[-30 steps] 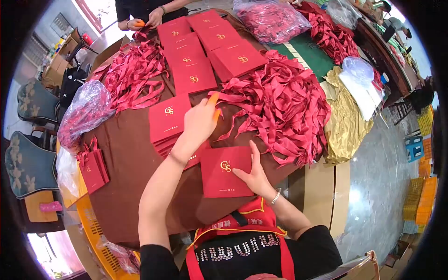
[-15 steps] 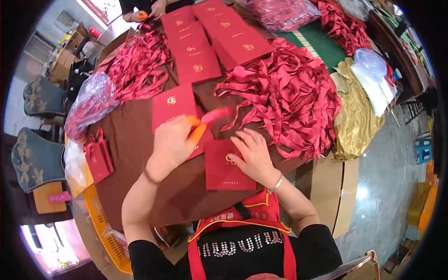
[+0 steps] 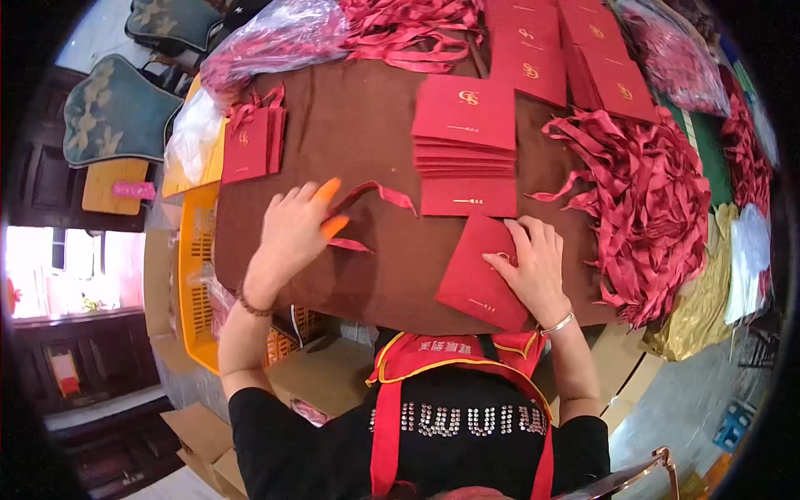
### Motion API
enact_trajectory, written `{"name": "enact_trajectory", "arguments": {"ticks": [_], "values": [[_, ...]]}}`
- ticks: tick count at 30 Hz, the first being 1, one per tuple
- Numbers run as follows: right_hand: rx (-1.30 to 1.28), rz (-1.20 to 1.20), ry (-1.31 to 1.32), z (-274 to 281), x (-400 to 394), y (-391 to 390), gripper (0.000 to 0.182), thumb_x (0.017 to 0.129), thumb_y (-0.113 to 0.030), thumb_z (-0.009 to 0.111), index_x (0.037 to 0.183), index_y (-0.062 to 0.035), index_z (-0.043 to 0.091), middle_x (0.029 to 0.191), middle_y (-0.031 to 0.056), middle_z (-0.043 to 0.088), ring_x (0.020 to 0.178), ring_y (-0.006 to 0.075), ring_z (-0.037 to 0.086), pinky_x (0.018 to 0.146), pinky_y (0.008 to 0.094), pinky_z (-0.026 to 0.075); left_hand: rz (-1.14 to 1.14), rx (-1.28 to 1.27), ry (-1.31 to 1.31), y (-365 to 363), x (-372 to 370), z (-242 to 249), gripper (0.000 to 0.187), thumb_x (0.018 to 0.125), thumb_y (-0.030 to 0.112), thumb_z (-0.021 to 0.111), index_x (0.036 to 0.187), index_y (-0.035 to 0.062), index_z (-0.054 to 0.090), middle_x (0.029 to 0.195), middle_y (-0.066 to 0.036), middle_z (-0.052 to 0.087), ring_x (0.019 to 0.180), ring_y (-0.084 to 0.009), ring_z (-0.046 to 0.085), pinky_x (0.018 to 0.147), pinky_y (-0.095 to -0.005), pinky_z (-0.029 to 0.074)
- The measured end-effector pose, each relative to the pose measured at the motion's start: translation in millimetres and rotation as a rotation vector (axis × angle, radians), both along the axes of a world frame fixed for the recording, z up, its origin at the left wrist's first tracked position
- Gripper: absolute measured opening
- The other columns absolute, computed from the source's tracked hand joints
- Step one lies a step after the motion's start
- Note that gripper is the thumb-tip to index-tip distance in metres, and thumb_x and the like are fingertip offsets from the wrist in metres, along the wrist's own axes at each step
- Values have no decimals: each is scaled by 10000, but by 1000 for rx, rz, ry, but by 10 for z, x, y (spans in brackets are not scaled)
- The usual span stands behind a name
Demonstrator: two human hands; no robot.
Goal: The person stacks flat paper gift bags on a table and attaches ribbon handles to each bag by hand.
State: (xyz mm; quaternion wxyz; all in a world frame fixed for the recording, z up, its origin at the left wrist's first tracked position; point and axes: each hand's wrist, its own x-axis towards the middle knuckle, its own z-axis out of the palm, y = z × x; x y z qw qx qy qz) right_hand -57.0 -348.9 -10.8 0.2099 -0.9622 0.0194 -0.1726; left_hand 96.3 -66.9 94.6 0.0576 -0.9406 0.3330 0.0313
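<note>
My left hand (image 3: 290, 229), with orange finger covers on thumb and forefinger, is over the left middle of the table. Those two fingertips are apart. A strip of red ribbon (image 3: 392, 197) stretches from beside them to the right over the cloth; its near part is hidden by the hand. My right hand (image 3: 537, 271) grips a flat red paper gift bag (image 3: 477, 279) by its right side, thumb across the front. This bag lies tilted near the table's front edge. Just beyond it is a fanned stack of red gift bags (image 3: 465, 125) with gold print.
A large heap of red ribbons (image 3: 642, 217) lies on the right. At left, finished bags with ribbon handles (image 3: 252, 146) stand on the brown cloth (image 3: 350, 117). Below the left edge is an orange crate (image 3: 198, 283). More bags (image 3: 525, 50) and ribbons lie farther back.
The view has swung left. My left hand has moved left, away from the stack, and the ribbon now stretches over bare cloth. The bag under my right hand has turned from straight to tilted.
</note>
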Motion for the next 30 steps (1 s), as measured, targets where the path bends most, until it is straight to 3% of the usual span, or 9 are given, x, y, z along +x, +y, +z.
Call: {"name": "enact_trajectory", "arguments": {"ticks": [2,5,11,16,18,21,24,26,30], "values": [[27,23,17,12,-4,65,513,679,-318,745,1085,-59,566,1025,86,510,954,262,478,819,382,371,-105,-221,-157,-167,41,-163,360,765,260,670,1076,89,605,953,-68,609,917,-254,571,752,-383,430],[30,52,45,47,-5,127,505,653,-313,765,1048,-65,570,982,77,507,919,258,477,796,375,374,-289,-368,-15,-393,165,-560,347,778,196,655,1104,92,597,1121,-54,587,1060,-257,520,855,-386,390],[121,140,90,61,-5,132,462,636,-303,777,975,-71,566,916,73,506,860,269,484,757,366,385,-362,-440,-36,-383,94,-1037,182,756,167,670,923,105,633,1081,-19,587,1079,-223,519,911,-410,333],[184,182,153,162,29,164,409,672,-263,764,956,-57,555,877,84,558,829,281,525,749,370,399,-304,-514,-39,-362,21,-950,94,783,128,648,870,93,632,1031,-24,623,1034,-211,541,920,-405,323],[252,195,166,188,39,159,384,692,-243,755,953,-49,551,846,90,584,804,291,550,737,376,414,-311,-574,-7,-395,-115,-825,85,798,115,656,870,75,634,977,-39,644,987,-223,557,884,-382,368],[436,175,406,167,57,138,318,737,-192,718,958,-28,558,782,113,625,736,317,593,690,370,456,-106,-799,433,-444,-431,-629,124,790,74,685,892,32,628,893,-84,653,818,-210,602,669,-305,468],[658,273,429,141,65,133,293,765,-166,688,994,-16,582,759,129,635,675,285,609,646,332,479,8,-971,600,-506,-656,-740,172,783,63,663,951,37,641,847,-106,647,823,-274,585,695,-344,463],[707,304,558,201,68,135,294,787,-138,667,1040,-4,601,792,110,648,682,172,601,655,281,475,21,-914,596,-486,-695,-760,174,784,63,661,955,33,646,856,-110,651,837,-279,588,714,-344,465],[853,319,618,104,68,109,296,809,-120,647,1067,15,598,816,81,659,701,92,566,661,256,469,-1,-803,543,-428,-736,-789,171,781,31,659,952,31,664,902,-108,649,824,-251,613,728,-316,479]]}}
